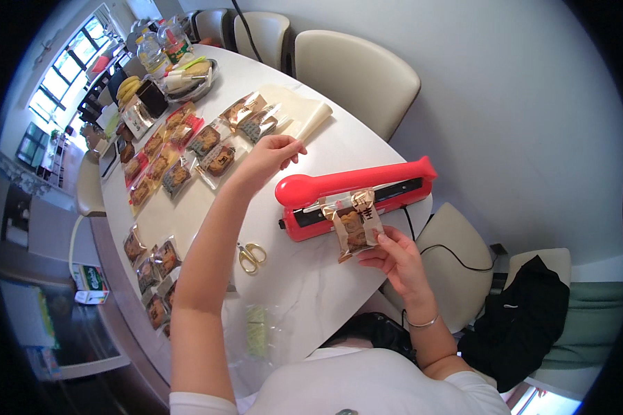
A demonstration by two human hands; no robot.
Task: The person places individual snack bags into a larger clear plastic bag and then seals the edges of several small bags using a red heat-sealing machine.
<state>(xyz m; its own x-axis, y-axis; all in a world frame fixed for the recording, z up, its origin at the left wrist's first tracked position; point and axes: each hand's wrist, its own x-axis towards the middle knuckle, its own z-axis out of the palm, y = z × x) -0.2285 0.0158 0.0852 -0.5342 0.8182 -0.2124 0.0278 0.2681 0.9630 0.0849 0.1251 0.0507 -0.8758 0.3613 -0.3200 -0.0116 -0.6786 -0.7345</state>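
My right hand (394, 259) pinches the lower right edge of a clear-and-gold printed bag (352, 228) with brown baked pieces inside. The bag's upper end lies at the red impulse sealer (311, 228), in front of its black sealing bar. Raised above the base is the sealer's red lever arm (353, 179), leaving a gap. My left hand (276, 158) hovers over the table just beyond the lever's rounded end, fingers loosely curled together, with nothing seen in them. Several bagged cakes (220, 160) lie to its left.
Gold-handled scissors (250, 258) lie on the white table (296, 290) near a clear plastic packet (257, 332). More bagged cakes (156, 264) sit by the left edge. Oil bottles (156, 54) and bananas (128, 89) stand far back. A black cord (459, 262) runs past a chair (449, 259).
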